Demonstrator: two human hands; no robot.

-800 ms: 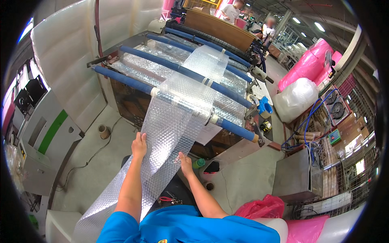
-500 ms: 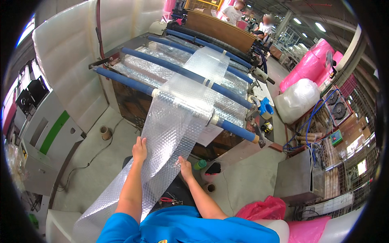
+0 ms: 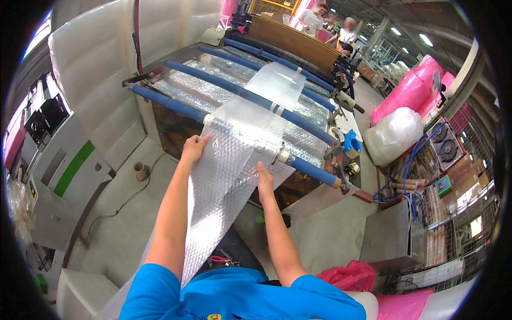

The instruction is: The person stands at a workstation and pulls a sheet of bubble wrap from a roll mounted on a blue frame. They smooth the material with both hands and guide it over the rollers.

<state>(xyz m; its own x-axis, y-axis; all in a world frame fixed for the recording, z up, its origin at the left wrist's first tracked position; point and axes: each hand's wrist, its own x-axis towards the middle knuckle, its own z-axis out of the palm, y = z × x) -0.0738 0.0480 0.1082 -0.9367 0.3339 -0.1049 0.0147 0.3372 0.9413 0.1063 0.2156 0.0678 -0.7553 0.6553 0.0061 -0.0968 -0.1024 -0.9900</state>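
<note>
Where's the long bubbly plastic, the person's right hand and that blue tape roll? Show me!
Bubbly plastic [image 3: 223, 184]: head view, on the middle of the strip in front of the person.
Right hand [image 3: 265, 184]: head view, on the middle of the hand.
Blue tape roll [image 3: 350, 141]: head view, on its blue part.

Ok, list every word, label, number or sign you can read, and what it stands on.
Shirt: lettering and a yellow emblem, cut off by the lower edge; not readable whole.
Paper: faint print, too small to read.
Green-framed panel: too small to read.
Film: no text seen.
Elsewhere: nothing readable.
</note>
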